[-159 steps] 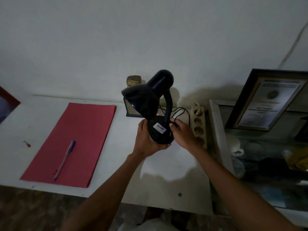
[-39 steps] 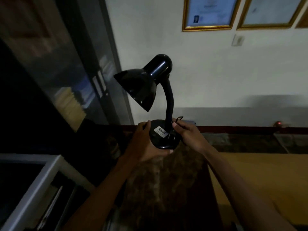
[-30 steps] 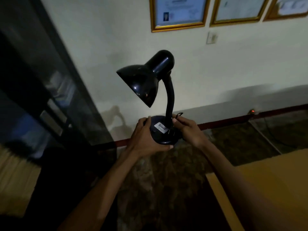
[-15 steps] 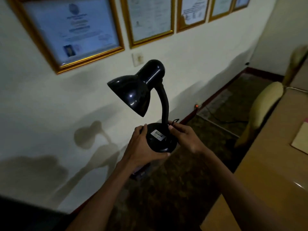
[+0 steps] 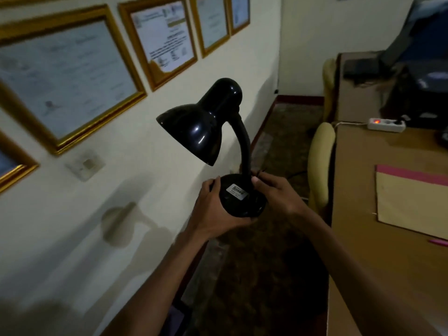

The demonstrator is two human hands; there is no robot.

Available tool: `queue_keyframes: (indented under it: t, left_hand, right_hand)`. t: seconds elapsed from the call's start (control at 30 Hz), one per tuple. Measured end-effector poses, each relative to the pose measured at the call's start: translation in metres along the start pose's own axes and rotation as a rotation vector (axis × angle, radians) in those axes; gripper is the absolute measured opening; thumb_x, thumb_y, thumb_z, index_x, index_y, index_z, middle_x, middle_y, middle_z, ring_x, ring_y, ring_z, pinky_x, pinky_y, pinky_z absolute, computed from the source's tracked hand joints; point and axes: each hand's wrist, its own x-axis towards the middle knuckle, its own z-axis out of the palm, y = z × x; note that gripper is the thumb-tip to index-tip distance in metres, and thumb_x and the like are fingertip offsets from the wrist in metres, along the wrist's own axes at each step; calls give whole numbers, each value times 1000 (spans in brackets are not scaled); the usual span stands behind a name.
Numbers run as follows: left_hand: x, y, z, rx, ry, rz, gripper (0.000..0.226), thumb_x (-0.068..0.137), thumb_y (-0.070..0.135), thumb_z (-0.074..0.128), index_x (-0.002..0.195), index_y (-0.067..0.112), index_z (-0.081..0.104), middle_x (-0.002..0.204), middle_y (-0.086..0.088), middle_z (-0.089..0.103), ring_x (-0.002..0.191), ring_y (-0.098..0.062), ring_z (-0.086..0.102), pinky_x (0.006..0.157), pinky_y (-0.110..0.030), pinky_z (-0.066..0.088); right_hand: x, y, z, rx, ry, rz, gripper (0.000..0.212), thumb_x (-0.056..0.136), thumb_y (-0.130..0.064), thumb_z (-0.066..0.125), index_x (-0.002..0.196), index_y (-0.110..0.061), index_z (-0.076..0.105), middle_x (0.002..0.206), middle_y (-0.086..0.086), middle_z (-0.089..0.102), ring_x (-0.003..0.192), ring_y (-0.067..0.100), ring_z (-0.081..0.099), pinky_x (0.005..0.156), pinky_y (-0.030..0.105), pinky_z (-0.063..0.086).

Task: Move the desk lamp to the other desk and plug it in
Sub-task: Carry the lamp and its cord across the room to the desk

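I hold a black gooseneck desk lamp (image 5: 201, 127) upright in the air in front of me. My left hand (image 5: 213, 214) cups its round base from below and the left side. My right hand (image 5: 276, 192) grips the base's right side, with a bit of black cord pinched at the fingertips. The rest of the cord and the plug are hidden. To the right lies a brown wooden desk (image 5: 388, 263). At its far end sits a white power strip (image 5: 386, 124) with a lit red switch.
A yellow folder with a pink edge (image 5: 412, 202) and a pink pen (image 5: 440, 241) lie on the desk. Yellow chairs (image 5: 321, 163) stand at its left side. Framed certificates (image 5: 63, 76) hang on the wall at left. Dark patterned floor runs between wall and desk.
The view has swung right along the wall since the earlier frames. The brown desk and its power strip now show at right. Both hands keep the same hold on the lamp base.
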Motion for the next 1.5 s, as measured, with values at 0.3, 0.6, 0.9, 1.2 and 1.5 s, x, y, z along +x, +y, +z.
queue_keyframes:
  t: [0.3, 0.6, 0.9, 1.2, 1.5]
  left_hand:
    - [183, 39, 69, 13, -162, 183, 119, 39, 81, 81, 138, 27, 43, 135, 3, 42, 117, -15, 52, 93, -38, 56]
    - [390, 85, 115, 34, -218, 295, 141, 35, 94, 69, 148, 16, 36, 143, -5, 40, 127, -23, 47, 100, -40, 51]
    - [506, 129, 199, -46, -340, 382, 142, 37, 89, 72, 150, 12, 32, 148, -6, 36, 132, -21, 39, 92, -21, 39]
    - [551, 194, 303, -82, -458, 463, 129, 40, 81, 79, 143, 15, 39, 141, 0, 35, 128, -16, 40, 102, -28, 45]
    - [561, 244, 433, 0, -643, 496, 140, 39, 82, 77, 151, 20, 22, 142, 3, 31, 125, -19, 44, 97, -38, 50]
  right_hand:
    - [91, -23, -120, -68, 245, 23, 20, 104, -24, 50, 103, -32, 68, 115, 5, 72, 101, 9, 68, 93, 34, 56]
    - [227, -60, -237, -140, 402, 12, 31, 104, -24, 47, 124, -10, 66, 123, 13, 68, 115, 24, 64, 102, 44, 51]
    - [285, -61, -335, -167, 517, 26, 22, 105, -24, 45, 107, -30, 66, 108, -2, 68, 102, 9, 64, 83, 24, 52]
    - [283, -18, -449, -140, 673, 81, 22, 102, -32, 52, 103, -43, 70, 109, -9, 73, 104, 1, 69, 76, 16, 53]
    - [251, 74, -553, -108, 837, 144, 37, 102, -35, 51, 138, -32, 59, 130, -12, 66, 117, -4, 58, 95, 24, 48]
